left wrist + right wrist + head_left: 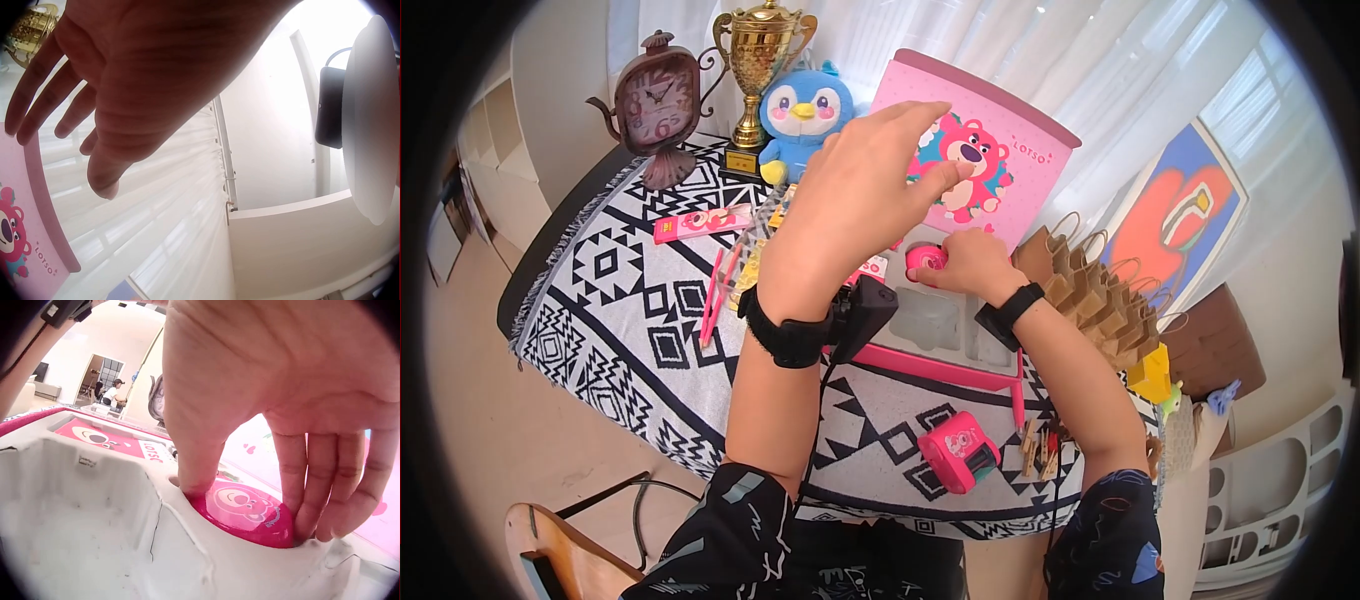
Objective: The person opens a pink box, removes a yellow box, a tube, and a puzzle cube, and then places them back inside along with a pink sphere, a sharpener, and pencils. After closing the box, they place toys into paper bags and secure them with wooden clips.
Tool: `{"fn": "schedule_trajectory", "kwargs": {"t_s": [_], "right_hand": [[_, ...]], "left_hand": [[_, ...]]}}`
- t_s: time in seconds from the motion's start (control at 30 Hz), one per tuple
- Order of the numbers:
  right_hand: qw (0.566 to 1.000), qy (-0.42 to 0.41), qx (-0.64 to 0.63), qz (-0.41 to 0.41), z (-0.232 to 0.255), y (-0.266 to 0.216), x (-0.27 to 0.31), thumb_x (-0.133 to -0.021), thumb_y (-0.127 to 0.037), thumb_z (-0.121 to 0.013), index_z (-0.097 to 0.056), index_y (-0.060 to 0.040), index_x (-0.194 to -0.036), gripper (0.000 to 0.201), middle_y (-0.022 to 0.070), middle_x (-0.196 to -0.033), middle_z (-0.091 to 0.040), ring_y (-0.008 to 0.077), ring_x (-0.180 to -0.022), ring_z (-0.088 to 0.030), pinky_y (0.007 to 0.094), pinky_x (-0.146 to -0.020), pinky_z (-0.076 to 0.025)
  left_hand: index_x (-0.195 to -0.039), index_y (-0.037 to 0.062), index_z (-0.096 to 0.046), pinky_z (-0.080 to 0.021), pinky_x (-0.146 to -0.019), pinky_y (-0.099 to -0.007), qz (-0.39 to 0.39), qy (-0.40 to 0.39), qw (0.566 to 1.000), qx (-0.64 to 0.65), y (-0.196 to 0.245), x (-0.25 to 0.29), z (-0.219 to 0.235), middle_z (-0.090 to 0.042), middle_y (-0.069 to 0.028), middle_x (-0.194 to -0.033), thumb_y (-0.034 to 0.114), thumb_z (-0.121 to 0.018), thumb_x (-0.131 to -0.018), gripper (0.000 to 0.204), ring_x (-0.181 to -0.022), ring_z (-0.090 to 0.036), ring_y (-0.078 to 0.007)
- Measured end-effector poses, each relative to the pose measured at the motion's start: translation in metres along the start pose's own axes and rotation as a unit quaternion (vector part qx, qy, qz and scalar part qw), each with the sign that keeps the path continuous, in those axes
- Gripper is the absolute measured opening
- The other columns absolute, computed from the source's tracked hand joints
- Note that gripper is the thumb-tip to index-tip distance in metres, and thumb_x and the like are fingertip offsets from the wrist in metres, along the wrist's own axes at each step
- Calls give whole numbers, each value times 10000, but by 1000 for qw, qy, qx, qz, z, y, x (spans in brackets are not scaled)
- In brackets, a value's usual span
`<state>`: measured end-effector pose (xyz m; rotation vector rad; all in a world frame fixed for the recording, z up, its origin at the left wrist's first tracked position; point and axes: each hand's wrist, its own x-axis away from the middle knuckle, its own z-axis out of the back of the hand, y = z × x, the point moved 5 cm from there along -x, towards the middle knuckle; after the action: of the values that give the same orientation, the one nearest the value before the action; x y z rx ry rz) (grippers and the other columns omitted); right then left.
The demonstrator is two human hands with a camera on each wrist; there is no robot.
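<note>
My right hand (975, 265) grips a round, glossy pink case with a bear's face (247, 512), thumb on one side and fingers on the other. The case sits in a hollow of the grey moulded tray (81, 537) inside the pink gift box (940, 368). Raised in front of the upright lid (1045, 165), which carries a bear and the word LOTSO, my left hand (855, 180) has its fingers loosely extended and holds nothing. A pink card with a bear (100, 436) lies in another compartment of the tray.
A pink pencil sharpener (960, 452) and wooden clothespins (1037, 450) lie at the near edge. To the left are pink pencils (713, 298) and a pink flat box (703, 222). Behind stand a clock (658, 95), trophy (762, 60) and blue plush (798, 115); paper bags (1090, 300) stand right.
</note>
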<state>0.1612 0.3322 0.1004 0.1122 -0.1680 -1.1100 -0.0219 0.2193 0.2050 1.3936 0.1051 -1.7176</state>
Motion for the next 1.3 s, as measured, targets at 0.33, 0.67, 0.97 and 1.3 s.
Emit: {"fn": "schedule_trajectory", "kwargs": {"t_s": [0.33, 0.67, 0.97, 1.3], "right_hand": [[980, -2, -13, 197, -11, 2, -20, -727, -335, -858, -735, -23, -1068, 479, 205, -908, -734, 397, -906, -708, 490, -816, -554], [974, -33, -77, 209, -12, 10, -17, -715, -203, -880, -699, -82, -1304, 628, 210, -1090, -696, 388, -1055, -660, 474, -913, -513], [944, 156, -114, 268, -7, 20, -1, -798, -278, -848, -688, -32, -1280, 565, 212, -1157, -724, 393, -1048, -688, 462, -950, -529], [990, 16, -137, 31, 32, 11, 212, -893, -571, -753, -634, 1, -1324, 727, 185, -916, -737, 352, -832, -734, 414, -752, -576]], "left_hand": [[-1390, 48, -632, -585, -779, -417, 2, -5, 1000, -5, 2, 0, 1, -727, -231, -1157, 411, -779, -917, 614, -990, -732, -354], [-1392, 53, -631, -578, -789, -412, 7, -9, 1000, -14, 3, 0, 0, -729, -228, -1123, 395, -776, -920, 601, -981, -733, -340], [-1407, 107, -640, -583, -797, -408, -20, -21, 999, -31, -4, -1, -7, -744, -217, -1085, 438, -758, -933, 589, -995, -751, -331], [-1362, -75, -608, -599, -661, -349, 63, -117, 989, 73, 54, 3, 5, -748, -276, -1046, 297, -720, -980, 545, -688, -768, -262]]}}
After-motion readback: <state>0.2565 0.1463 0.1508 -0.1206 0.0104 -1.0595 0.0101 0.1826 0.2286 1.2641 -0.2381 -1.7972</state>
